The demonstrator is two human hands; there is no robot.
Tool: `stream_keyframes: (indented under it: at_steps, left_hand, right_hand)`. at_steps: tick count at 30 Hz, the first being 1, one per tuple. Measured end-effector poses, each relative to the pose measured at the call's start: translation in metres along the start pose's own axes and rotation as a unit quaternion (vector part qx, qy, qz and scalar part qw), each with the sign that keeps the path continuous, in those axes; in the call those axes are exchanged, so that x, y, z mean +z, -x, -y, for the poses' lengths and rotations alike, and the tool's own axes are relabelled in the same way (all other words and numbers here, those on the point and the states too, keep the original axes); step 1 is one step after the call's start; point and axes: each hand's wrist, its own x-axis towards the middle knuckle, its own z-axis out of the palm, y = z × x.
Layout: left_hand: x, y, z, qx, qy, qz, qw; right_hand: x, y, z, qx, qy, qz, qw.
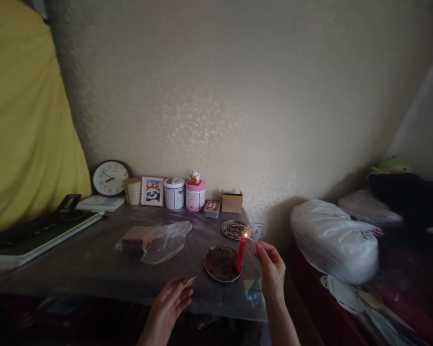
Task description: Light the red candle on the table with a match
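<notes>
Clock [110,178] numerals too small

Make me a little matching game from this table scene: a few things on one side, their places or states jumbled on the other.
1 candle
2 clock
3 right hand
4 left hand

a leans on the wall
b holds a matchbox
c stands lit in a metal dish
d holds a match at the flame

Pairs: 1-c, 2-a, 3-d, 4-b

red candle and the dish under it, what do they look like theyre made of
Candle: looks like wax, matte red, lit at the top. Dish: probably metal, judging by its thin shiny silvery rim. The right hand holds a thin stick, likely wood, to the flame.
</notes>
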Motion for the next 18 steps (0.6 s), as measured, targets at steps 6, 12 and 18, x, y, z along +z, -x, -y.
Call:
stream_keyframes:
  at_steps: [6,12,18]
  left_hand:
    - [-0.0011,-0.0001,-0.0008,0.002,-0.006,0.018,1.0]
    - [-0.0005,-0.0024,-0.0005,-0.004,-0.003,0.004,1.0]
    - [0.004,0.0,-0.003,-0.003,-0.003,0.01,1.0]
  right_hand:
    - [0.0011,-0.0015,-0.0016,0.002,0.003,0.003,1.0]
    - [0.0007,-0.0041,-0.0054,0.004,0.003,0.006,1.0]
    - [0.0011,-0.0054,-0.008,-0.001,0.005,0.005,1.0]
